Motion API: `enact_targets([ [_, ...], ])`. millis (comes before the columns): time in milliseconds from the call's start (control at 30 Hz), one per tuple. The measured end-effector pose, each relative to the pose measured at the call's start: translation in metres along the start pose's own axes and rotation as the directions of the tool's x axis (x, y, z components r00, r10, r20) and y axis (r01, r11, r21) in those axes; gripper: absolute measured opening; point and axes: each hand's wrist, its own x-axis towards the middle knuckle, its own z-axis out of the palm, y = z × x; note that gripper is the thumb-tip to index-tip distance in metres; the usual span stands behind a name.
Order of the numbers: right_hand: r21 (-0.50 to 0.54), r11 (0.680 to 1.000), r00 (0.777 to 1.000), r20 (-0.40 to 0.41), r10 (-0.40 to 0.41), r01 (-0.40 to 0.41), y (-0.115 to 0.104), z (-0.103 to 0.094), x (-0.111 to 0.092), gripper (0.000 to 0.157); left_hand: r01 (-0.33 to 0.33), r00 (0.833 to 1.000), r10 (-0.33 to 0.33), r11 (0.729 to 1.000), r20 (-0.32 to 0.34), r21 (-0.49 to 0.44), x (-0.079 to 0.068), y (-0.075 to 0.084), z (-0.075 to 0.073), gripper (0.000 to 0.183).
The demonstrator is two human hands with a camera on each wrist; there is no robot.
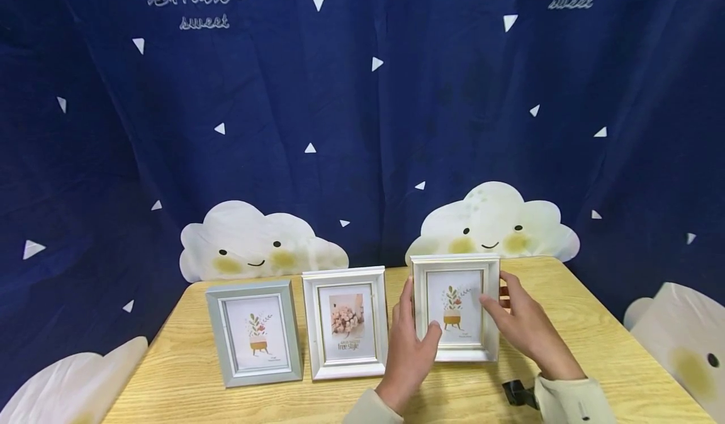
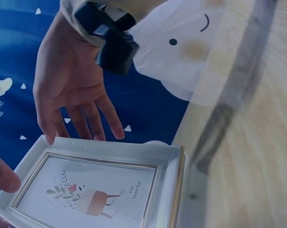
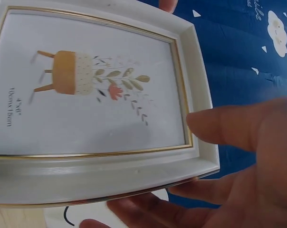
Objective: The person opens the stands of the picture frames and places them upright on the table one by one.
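A white picture frame with a gold inner line stands tilted back at the right of the row, holding a print of a potted plant. My left hand grips its left side, thumb in front and fingers along the edge. At the opposite side my right hand holds it, thumb on the front border and fingers reaching behind. In the right wrist view the right thumb presses the frame near a corner. The left wrist view shows the left thumb against the border; the other left fingers are mostly hidden there.
A white frame with a flower photo stands left of the held one. Farther left is a grey-green frame with a plant print. All are on a wooden table. A dark blue cloud-printed curtain hangs behind.
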Motion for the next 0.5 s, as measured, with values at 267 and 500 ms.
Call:
enact_targets([
  [267,0.031,0.998,0.997,-0.051,-0.053,0.055,-0.01,-0.002,-0.005,0.075,-0.029,1.0,0.029,1.0,0.006,-0.004,0.005,0.011,-0.012,0.082],
  [500,0.126,0.979,0.982,-0.117,-0.145,0.159,-0.02,-0.003,-0.008,0.082,-0.04,0.998,0.042,0.998,0.04,-0.051,0.007,0.022,-0.023,0.083],
])
